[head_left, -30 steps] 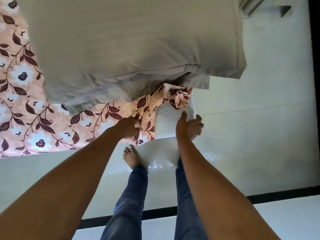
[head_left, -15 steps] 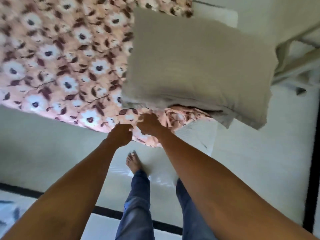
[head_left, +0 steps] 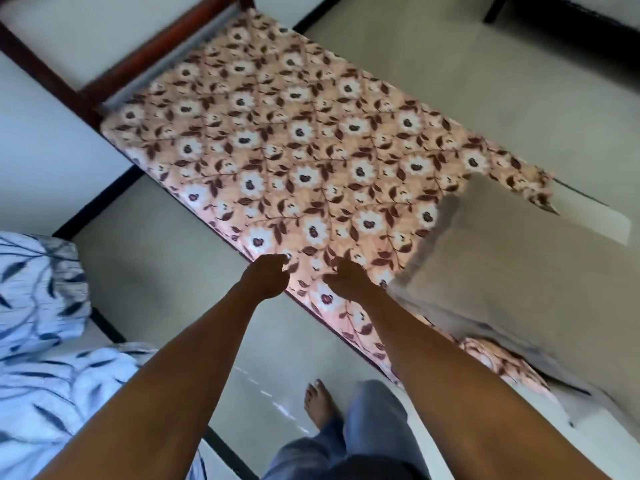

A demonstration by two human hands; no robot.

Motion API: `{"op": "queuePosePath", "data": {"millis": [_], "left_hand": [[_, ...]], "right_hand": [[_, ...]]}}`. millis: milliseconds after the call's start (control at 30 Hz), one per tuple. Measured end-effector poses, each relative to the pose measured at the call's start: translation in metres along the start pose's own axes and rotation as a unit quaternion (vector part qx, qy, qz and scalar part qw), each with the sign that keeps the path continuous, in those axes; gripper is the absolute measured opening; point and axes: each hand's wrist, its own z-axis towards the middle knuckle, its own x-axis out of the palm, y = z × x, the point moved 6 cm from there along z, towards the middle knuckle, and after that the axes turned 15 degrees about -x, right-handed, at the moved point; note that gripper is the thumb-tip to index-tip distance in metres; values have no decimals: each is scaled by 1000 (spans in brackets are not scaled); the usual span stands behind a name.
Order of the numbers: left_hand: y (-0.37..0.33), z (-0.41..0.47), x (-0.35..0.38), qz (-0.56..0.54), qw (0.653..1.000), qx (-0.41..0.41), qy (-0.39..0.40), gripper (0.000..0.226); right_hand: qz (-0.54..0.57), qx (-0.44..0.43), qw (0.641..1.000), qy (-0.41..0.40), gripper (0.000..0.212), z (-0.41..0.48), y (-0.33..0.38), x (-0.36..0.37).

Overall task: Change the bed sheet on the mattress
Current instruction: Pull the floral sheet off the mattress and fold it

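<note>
A pink floral sheet (head_left: 304, 143) covers the mattress, which runs from the upper left to the lower right. At the far right corner the sheet is pulled off and the bare white mattress (head_left: 592, 216) shows. A grey pillow (head_left: 512, 282) lies on the right end. My left hand (head_left: 265, 277) is at the mattress's near edge with its fingers loosely curled. My right hand (head_left: 346, 279) hovers over the sheet just inside that edge, fingers also loosely curled. No fabric looks lifted or bunched in either hand.
A blue-and-white leaf-patterned cloth (head_left: 45, 306) lies at the left, on a second bed or mattress. A dark wooden bed frame (head_left: 156, 46) stands beyond the mattress's far end. I stand barefoot (head_left: 320, 405) on pale floor tiles beside the near edge.
Both hands have left the corner under the pillow, where they held the sheet, and moved along the near edge. The view swung left, so the whole mattress shows.
</note>
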Motion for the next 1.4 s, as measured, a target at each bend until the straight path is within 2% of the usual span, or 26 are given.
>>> {"op": "queuePosePath", "data": {"millis": [100, 300, 467, 533, 667, 800, 967, 1067, 1133, 1200, 1300, 1367, 1400], "left_hand": [[40, 31, -46, 4, 1000, -20, -10, 41], [112, 129, -122, 35, 998, -57, -2, 48], [178, 216, -197, 31, 995, -92, -3, 49], [203, 241, -224, 17, 994, -111, -7, 50], [260, 285, -279, -37, 990, -138, -15, 51], [329, 354, -306, -89, 980, -176, -24, 44], [442, 498, -313, -197, 940, -273, -55, 32], [501, 571, -315, -260, 908, -325, -52, 30], [539, 618, -316, -326, 867, -374, -56, 22], [569, 652, -316, -405, 808, -421, -76, 14], [591, 692, -312, -493, 737, -454, -92, 21], [587, 711, -309, -504, 726, -459, -90, 24], [584, 719, -310, -482, 737, -464, -91, 29]], "right_hand": [[9, -14, 1000, 16, 55, 48, 49, 0], [29, -32, 998, 41, 49, 166, 129, 11], [-5, -60, 993, 97, 67, 275, 206, 13], [-16, -72, 992, 100, 66, 300, 243, 4], [-30, -102, 992, 71, 50, 365, 311, -8], [-62, -121, 985, 104, 67, 445, 360, 6], [-44, -128, 988, 68, 60, 586, 402, 39], [-19, -106, 990, 88, 59, 670, 415, 79], [-84, -134, 982, 104, 67, 723, 428, 102], [-148, -155, 971, 105, 72, 770, 438, 115], [-169, -102, 967, 159, 80, 818, 425, 135], [-166, -86, 960, 207, 85, 826, 409, 146], [-168, -91, 957, 220, 88, 827, 404, 148]]}}
